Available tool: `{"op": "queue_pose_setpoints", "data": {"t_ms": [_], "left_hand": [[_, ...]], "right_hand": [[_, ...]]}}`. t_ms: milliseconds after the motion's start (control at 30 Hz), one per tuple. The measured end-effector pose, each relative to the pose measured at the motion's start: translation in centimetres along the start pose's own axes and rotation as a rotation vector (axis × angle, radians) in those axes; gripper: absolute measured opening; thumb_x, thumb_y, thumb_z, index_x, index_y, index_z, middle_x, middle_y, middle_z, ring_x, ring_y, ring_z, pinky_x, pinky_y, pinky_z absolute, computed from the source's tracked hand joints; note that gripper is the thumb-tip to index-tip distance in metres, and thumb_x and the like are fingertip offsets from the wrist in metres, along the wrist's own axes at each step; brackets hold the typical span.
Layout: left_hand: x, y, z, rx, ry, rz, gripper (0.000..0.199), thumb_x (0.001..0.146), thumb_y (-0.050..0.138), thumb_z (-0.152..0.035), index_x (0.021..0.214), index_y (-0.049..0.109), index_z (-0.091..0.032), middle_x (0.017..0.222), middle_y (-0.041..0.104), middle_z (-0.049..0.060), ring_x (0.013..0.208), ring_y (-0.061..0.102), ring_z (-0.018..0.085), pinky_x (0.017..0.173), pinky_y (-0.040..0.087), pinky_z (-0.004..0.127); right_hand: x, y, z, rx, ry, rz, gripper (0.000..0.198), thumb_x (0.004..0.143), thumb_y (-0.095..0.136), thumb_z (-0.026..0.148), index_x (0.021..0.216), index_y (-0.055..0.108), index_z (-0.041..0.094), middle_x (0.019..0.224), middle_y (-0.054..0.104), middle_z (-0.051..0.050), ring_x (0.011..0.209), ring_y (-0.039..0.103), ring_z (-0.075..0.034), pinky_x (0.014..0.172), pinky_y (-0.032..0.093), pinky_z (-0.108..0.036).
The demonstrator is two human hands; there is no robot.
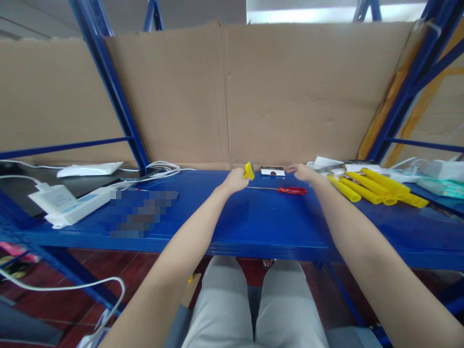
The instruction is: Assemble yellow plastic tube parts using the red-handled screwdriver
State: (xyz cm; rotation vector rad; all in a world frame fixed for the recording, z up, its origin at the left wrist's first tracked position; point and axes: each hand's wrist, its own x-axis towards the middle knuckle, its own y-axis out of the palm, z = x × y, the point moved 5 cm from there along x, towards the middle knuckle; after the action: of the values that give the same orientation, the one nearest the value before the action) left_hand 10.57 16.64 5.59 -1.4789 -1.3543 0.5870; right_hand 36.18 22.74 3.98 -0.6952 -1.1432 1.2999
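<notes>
My left hand is closed around a small yellow piece with a dark grey edge on its right side; its exact kind is too small to tell. Just below and to the right lies a screwdriver with a red see-through handle, its thin shaft pointing left toward that hand. My right hand reaches over the back of the shelf, fingers stretched to the left and apart, and nothing shows in them. Left of its fingertips is a small white box with a dark half-round mark.
Several yellow tubes lie on the blue shelf at right, near white packets. At left are a white power strip, a charger, coiled white cables and a pixelated patch. Cardboard stands behind, between blue posts.
</notes>
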Motion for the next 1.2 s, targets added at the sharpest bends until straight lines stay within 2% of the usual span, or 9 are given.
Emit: {"op": "queue_pose_setpoints", "data": {"t_ms": [100,200,367,667,800,933,1067,1200], "left_hand": [[0.0,0.0,0.0,0.004,-0.004,0.005,0.023,0.083,0.054,-0.020,0.100,0.065,-0.008,0.093,0.070,0.014,0.086,0.067,0.021,0.070,0.050,0.024],[0.0,0.1,0.0,0.013,0.000,0.002,0.024,0.083,0.054,-0.021,0.100,0.065,-0.008,0.093,0.070,0.014,0.086,0.067,0.022,0.070,0.049,0.024],[0.2,0.3,0.1,0.043,0.026,-0.007,0.026,0.082,0.054,-0.021,0.101,0.065,-0.006,0.097,0.069,0.016,0.088,0.066,0.022,0.072,0.049,0.025],[0.4,0.5,0.3,0.074,0.065,-0.022,0.024,0.082,0.054,-0.022,0.097,0.065,-0.007,0.097,0.068,0.016,0.089,0.065,0.023,0.071,0.048,0.026],[0.2,0.7,0.2,0.146,0.125,-0.029,0.022,0.081,0.055,-0.023,0.094,0.066,-0.009,0.097,0.068,0.016,0.090,0.065,0.024,0.072,0.048,0.026],[0.2,0.9,0.2,0.195,0.156,-0.012,0.022,0.081,0.055,-0.025,0.093,0.067,-0.010,0.096,0.068,0.014,0.092,0.064,0.024,0.074,0.047,0.026],[0.2,1.2,0.3,0.196,0.188,-0.007,0.022,0.081,0.055,-0.024,0.094,0.068,-0.011,0.095,0.069,0.013,0.091,0.064,0.024,0.074,0.046,0.026],[0.2,1.3,0.5,0.170,0.195,-0.006,0.025,0.080,0.055,-0.021,0.099,0.069,-0.013,0.098,0.069,0.013,0.092,0.064,0.023,0.076,0.046,0.026]], "right_hand": [[-0.4,0.8,-0.9,0.051,-0.001,0.080,0.057,0.066,0.039,-0.005,0.115,0.063,0.010,0.119,0.065,-0.010,0.106,0.062,-0.019,0.088,0.047,-0.023],[-0.4,1.7,-0.6,0.052,-0.012,0.118,0.060,0.065,0.041,-0.006,0.120,0.060,0.010,0.125,0.061,-0.011,0.113,0.058,-0.019,0.096,0.043,-0.026],[0.2,2.7,-0.4,0.053,-0.010,0.121,0.063,0.066,0.041,-0.006,0.127,0.052,0.008,0.132,0.055,-0.014,0.121,0.052,-0.020,0.102,0.038,-0.029],[0.2,3.1,-0.3,0.097,0.002,0.113,0.067,0.064,0.041,-0.006,0.130,0.050,0.006,0.132,0.054,-0.015,0.120,0.053,-0.020,0.101,0.038,-0.028],[-0.1,2.5,1.4,0.094,-0.030,0.069,0.066,0.065,0.039,-0.007,0.128,0.053,0.009,0.130,0.056,-0.014,0.119,0.054,-0.020,0.101,0.039,-0.030],[-0.4,1.5,4.5,0.106,-0.138,-0.021,0.052,0.074,0.040,-0.004,0.121,0.058,0.009,0.126,0.059,-0.014,0.116,0.056,-0.019,0.100,0.039,-0.030],[-0.9,1.5,7.5,0.254,-0.206,0.009,0.042,0.080,0.043,0.001,0.118,0.058,0.007,0.119,0.064,-0.016,0.105,0.062,-0.018,0.094,0.045,-0.028],[-1.7,2.1,9.7,0.365,-0.237,0.088,0.029,0.085,0.043,0.007,0.107,0.063,0.008,0.103,0.070,-0.016,0.080,0.068,-0.017,0.078,0.052,-0.030]]}}
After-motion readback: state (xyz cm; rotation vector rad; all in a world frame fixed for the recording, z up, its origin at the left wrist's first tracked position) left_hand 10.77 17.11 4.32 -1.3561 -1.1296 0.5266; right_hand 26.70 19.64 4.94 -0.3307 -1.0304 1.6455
